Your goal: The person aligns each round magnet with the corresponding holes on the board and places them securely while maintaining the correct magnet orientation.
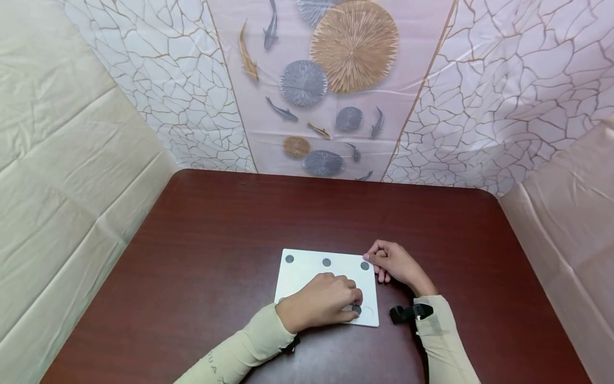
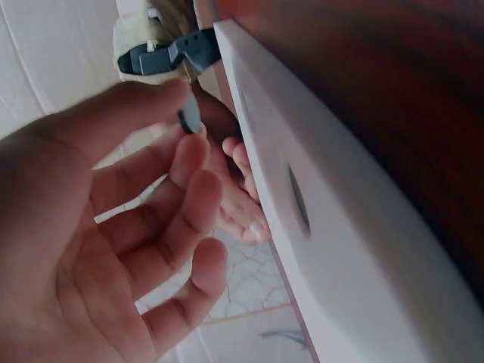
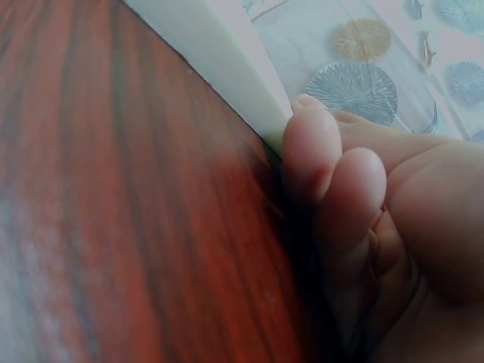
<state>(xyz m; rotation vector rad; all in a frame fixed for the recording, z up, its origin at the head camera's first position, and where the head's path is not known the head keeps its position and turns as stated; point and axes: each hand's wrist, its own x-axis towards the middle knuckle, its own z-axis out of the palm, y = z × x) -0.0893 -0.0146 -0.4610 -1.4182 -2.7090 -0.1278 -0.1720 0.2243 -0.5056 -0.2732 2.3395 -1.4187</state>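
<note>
Over the lower right of a white board point(image 1: 304, 273), my left hand point(image 1: 326, 300) pinches a small grey coin point(image 2: 191, 116) between thumb and index finger, its other fingers loosely bent. The coin stands on edge in the left wrist view, apart from the board. My right hand point(image 1: 395, 262) holds the board's far right corner, fingertips at its edge. Three grey coins lie along the far row: left point(image 1: 290, 259), middle point(image 1: 326, 262) and right point(image 1: 365, 265), the last beside my right fingertips. A pale round recess point(image 1: 368, 312) shows at the near right corner. My left hand and wrist hide part of the near row.
The board lies on a dark red-brown wooden table point(image 1: 216, 229). Patterned cloth point(image 1: 307, 122) hangs along the far edge, with plain cream cloth point(image 1: 62, 160) at the left side. A black strap point(image 1: 411, 312) sits at my right wrist.
</note>
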